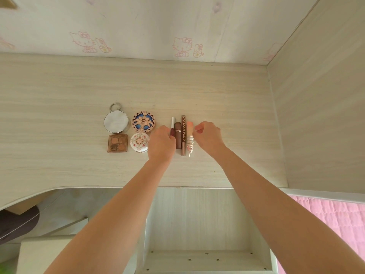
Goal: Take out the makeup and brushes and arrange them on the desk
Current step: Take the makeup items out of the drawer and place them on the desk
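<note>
Across the middle of the pale wooden desk [227, 99] the makeup lies in two groups. To the left, four compacts form a square: a round mirror with a ring [116, 121] at far left, a blue and gold round case [143, 121] to its right, a brown eyeshadow palette [117, 143] at near left and a white patterned round case [139, 142] beside it. To the right, four slim pieces lie side by side, pointing near to far: a dark red lip gloss [172, 126] with a white cap, a brown tube [178, 135], a long brown pencil [183, 135] with lettering, and a peach and white stick [190, 139].

The left hand [162, 144] has its fingers curled around the near end of the lip gloss, hiding that end. The right hand [207, 135] is also curled, its fingertips bunched against the right side of the peach and white stick; I cannot tell whether they grip it or only touch it.
</note>
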The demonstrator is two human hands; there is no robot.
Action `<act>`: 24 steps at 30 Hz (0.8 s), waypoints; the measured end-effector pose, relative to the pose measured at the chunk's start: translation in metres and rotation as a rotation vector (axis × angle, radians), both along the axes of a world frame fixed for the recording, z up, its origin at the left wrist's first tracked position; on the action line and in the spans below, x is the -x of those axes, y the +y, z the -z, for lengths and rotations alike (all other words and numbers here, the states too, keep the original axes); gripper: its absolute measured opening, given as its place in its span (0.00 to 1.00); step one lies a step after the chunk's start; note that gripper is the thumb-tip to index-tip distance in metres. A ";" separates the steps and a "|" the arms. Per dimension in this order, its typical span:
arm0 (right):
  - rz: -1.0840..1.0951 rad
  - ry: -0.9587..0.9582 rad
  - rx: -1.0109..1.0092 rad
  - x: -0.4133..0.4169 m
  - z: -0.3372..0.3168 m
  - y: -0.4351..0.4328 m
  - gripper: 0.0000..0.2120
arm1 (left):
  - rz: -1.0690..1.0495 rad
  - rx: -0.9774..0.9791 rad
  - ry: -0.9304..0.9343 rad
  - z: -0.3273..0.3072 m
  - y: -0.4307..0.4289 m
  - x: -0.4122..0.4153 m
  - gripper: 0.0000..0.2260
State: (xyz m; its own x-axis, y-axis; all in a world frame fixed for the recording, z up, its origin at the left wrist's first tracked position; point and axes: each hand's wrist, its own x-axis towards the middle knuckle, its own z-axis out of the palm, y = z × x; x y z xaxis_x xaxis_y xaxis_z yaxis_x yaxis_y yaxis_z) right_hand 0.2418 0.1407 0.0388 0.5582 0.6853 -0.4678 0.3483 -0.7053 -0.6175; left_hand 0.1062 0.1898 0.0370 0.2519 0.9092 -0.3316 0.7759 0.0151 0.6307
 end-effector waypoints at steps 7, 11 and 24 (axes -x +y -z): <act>-0.237 -0.099 -0.011 0.014 -0.017 -0.057 0.16 | 0.152 -0.132 0.147 -0.013 -0.033 0.025 0.09; -0.312 -0.147 -0.029 0.027 -0.024 -0.104 0.16 | 0.141 -0.243 0.184 -0.018 -0.070 0.043 0.17; -0.485 -0.156 -0.044 0.073 0.005 -0.294 0.15 | 0.339 -0.300 0.262 0.021 -0.279 0.114 0.19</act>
State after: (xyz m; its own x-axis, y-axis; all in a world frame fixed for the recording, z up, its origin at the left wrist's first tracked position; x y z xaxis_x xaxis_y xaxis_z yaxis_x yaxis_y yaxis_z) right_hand 0.1686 -0.1532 0.0343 0.2318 0.9001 -0.3688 0.7197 -0.4138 -0.5576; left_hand -0.0079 -0.0889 0.0157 0.4917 0.8559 -0.1604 0.8385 -0.4157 0.3524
